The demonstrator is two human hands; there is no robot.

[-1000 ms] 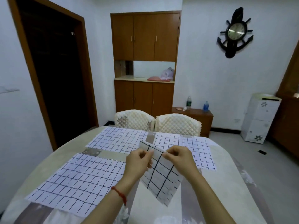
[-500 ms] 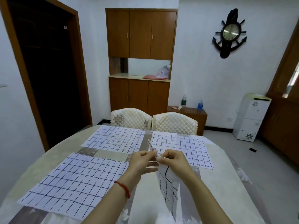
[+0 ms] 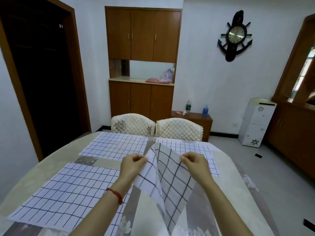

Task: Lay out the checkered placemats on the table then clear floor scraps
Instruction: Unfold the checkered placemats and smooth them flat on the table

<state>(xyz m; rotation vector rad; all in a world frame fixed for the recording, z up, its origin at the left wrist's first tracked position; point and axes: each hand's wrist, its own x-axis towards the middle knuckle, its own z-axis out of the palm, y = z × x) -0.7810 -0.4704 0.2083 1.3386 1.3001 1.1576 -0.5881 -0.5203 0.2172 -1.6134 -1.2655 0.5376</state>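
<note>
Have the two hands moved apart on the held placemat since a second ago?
Yes. The left hand and right hand have spread apart, opening the held placemat above the table; earlier they nearly touched.

White walls enclose the room. A built-in wooden cabinet point(image 3: 142, 65) stands against the far wall, with upper and lower doors and an open niche between them. Left of the cabinet is a dark doorway point(image 3: 39, 74) in a wooden frame. Right of it, a low wooden side unit point(image 3: 193, 119) carries two bottles. Above that unit hangs an anchor-shaped wall clock point(image 3: 235, 35). Further right stands a white floral cabinet point(image 3: 256, 122) on a grey floor point(image 3: 272, 167). Two quilted cream chairs point(image 3: 156, 127) stand in front of the cabinet. Daylight enters at a window point(image 3: 306, 68) at the far right.
</note>
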